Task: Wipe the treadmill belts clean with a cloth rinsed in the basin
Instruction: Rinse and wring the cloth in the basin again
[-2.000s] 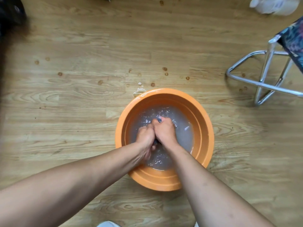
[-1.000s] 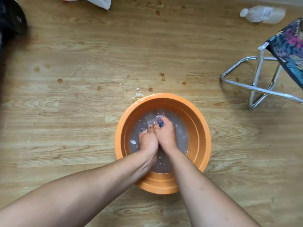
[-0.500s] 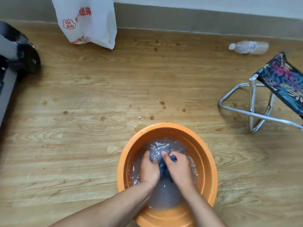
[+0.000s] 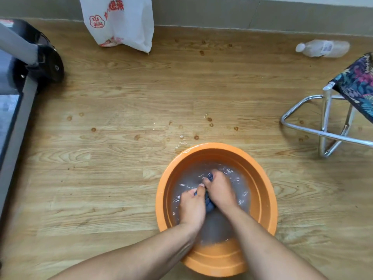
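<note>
An orange basin point(image 4: 264, 190) of cloudy water stands on the wooden floor in front of me. Both hands are in the water. My left hand point(image 4: 191, 205) and my right hand point(image 4: 221, 191) grip a dark blue cloth point(image 4: 209, 204) bunched between them; only small parts of it show between the fingers. The treadmill point(image 4: 18, 110) lies along the left edge of the view, its grey side rail and part of the dark belt visible.
A white plastic bag point(image 4: 119, 21) with red print leans against the wall at the back. A plastic bottle point(image 4: 323, 48) lies on the floor at the far right. A folding stool point(image 4: 341, 110) with chrome legs stands to the right. Water drops spot the floor.
The view has tilted up, bringing the wall, bag and treadmill into sight. Both hands stayed in the basin, rubbing the cloth; the right hand has moved over it towards the far side.
</note>
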A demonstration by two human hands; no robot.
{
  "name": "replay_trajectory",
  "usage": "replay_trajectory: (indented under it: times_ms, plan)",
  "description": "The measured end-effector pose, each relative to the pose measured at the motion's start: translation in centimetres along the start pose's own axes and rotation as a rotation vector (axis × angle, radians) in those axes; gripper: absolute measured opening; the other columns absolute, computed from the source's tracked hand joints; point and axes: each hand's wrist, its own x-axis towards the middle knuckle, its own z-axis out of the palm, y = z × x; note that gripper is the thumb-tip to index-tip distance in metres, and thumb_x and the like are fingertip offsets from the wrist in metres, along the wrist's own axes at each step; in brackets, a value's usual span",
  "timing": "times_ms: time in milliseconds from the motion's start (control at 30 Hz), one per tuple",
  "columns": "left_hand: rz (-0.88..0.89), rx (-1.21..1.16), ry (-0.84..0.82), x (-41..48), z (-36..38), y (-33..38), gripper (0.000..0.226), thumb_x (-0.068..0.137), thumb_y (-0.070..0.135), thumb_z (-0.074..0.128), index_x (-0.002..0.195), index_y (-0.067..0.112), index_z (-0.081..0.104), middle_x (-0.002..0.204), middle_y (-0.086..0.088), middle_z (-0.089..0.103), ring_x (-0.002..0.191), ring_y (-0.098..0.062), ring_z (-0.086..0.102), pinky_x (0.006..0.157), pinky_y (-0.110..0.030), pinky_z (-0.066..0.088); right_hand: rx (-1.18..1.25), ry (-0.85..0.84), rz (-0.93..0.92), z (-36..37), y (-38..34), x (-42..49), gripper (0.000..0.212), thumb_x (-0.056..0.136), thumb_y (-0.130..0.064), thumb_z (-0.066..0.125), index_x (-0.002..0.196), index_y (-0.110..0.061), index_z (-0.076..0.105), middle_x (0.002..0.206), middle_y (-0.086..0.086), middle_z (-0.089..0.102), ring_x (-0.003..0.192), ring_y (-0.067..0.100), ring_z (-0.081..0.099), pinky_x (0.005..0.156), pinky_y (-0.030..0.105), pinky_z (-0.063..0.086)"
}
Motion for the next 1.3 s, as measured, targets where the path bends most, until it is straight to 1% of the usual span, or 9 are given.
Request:
replay_trajectory:
  times_ms: [167, 300, 433, 567, 700, 800, 1000, 1133, 1300]
  plan:
    - [0.012, 0.076, 0.078, -0.3, -0.4, 0.5, 0.036, 0.104, 0.039, 0.058, 0.080, 0.013, 0.058, 0.078, -0.007, 0.063, 0.079, -0.024, 0.059, 0.073, -0.035, 0.042, -0.057, 0.065, -0.043, -2.3, 1.9, 0.7, 0.026, 0.100, -0.034, 0.066, 0.090, -0.010, 0.070, 0.086, 0.013, 0.073, 0.085, 0.035, 0.065, 0.069, 0.035, 0.040]
    - [-0.034, 0.223, 0.013, 1.0, -0.7, 1.7, 0.044, 0.111, 0.030, 0.046, 0.150, 0.011, 0.043, 0.150, -0.016, 0.055, 0.139, -0.036, 0.052, 0.114, -0.038, 0.039, 0.309, 0.085, 0.119, -1.7, 2.6, -0.9, 0.037, 0.099, -0.045, 0.065, 0.088, -0.011, 0.075, 0.084, 0.005, 0.077, 0.083, 0.028, 0.071, 0.079, 0.036, 0.051]
    - [-0.172, 0.010, -0.190, 1.5, 0.8, 2.3, 0.024, 0.111, 0.027, 0.039, 0.121, 0.017, 0.059, 0.080, -0.005, 0.065, 0.059, -0.019, 0.058, 0.050, -0.025, 0.044, 0.417, 0.038, 0.103, -0.4, 1.2, -4.3, 0.034, 0.100, -0.041, 0.066, 0.090, -0.009, 0.068, 0.077, 0.001, 0.070, 0.081, 0.028, 0.066, 0.075, 0.034, 0.047]
    - [-0.296, -0.101, -0.248, 1.7, 0.7, 1.8, 0.036, 0.109, 0.035, 0.046, 0.084, 0.015, 0.061, 0.051, 0.000, 0.053, 0.040, -0.014, 0.045, 0.043, -0.017, 0.029, 0.277, 0.110, 0.090, 0.9, -0.2, -4.1, 0.032, 0.102, -0.036, 0.064, 0.119, -0.010, 0.065, 0.107, 0.005, 0.071, 0.103, 0.026, 0.064, 0.089, 0.032, 0.047]
    - [-0.239, -0.016, -0.140, 1.2, -0.2, 0.7, 0.034, 0.109, 0.033, 0.045, 0.084, 0.016, 0.060, 0.051, -0.002, 0.049, 0.039, -0.017, 0.044, 0.042, -0.019, 0.034, 0.049, 0.035, 0.028, 1.3, -0.6, -3.0, 0.022, 0.096, -0.022, 0.062, 0.116, -0.012, 0.066, 0.110, 0.016, 0.072, 0.106, 0.038, 0.066, 0.084, 0.038, 0.050]
    - [-0.052, 0.065, -0.089, 0.8, -0.4, 0.1, 0.038, 0.107, 0.040, 0.046, 0.083, 0.016, 0.063, 0.069, -0.003, 0.063, 0.067, -0.025, 0.059, 0.072, -0.045, 0.054, -0.006, -0.019, 0.022, 0.8, -0.7, -1.8, 0.036, 0.096, -0.021, 0.061, 0.131, -0.012, 0.065, 0.127, 0.017, 0.070, 0.121, 0.038, 0.062, 0.093, 0.038, 0.049]
    - [-0.096, 0.207, 0.018, 0.6, -1.4, 1.1, 0.033, 0.095, 0.042, 0.067, 0.107, 0.011, 0.061, 0.106, -0.016, 0.071, 0.105, -0.039, 0.070, 0.087, -0.040, 0.053, -0.337, 0.087, -0.134, -1.8, -0.2, -0.2, 0.027, 0.101, -0.036, 0.054, 0.120, -0.020, 0.067, 0.113, 0.019, 0.073, 0.109, 0.042, 0.066, 0.085, 0.044, 0.052]
    - [-0.154, 0.214, -0.047, 2.2, -0.9, 0.9, 0.047, 0.082, 0.049, 0.067, 0.108, 0.010, 0.068, 0.100, -0.013, 0.077, 0.098, -0.036, 0.075, 0.090, -0.044, 0.061, -0.266, 0.088, -0.071, -3.0, 1.1, -1.0, 0.027, 0.100, -0.037, 0.058, 0.104, -0.012, 0.066, 0.097, 0.018, 0.073, 0.101, 0.044, 0.066, 0.076, 0.041, 0.045]
    - [-0.189, 0.132, -0.221, 2.2, -0.3, 2.2, 0.039, 0.113, 0.040, 0.035, 0.091, 0.017, 0.059, 0.065, -0.003, 0.057, 0.045, -0.011, 0.046, 0.041, -0.018, 0.031, 0.147, -0.040, -0.010, -1.5, 0.6, -3.2, 0.029, 0.095, -0.047, 0.069, 0.083, -0.027, 0.053, 0.083, -0.007, 0.054, 0.084, 0.018, 0.051, 0.070, 0.026, 0.036]
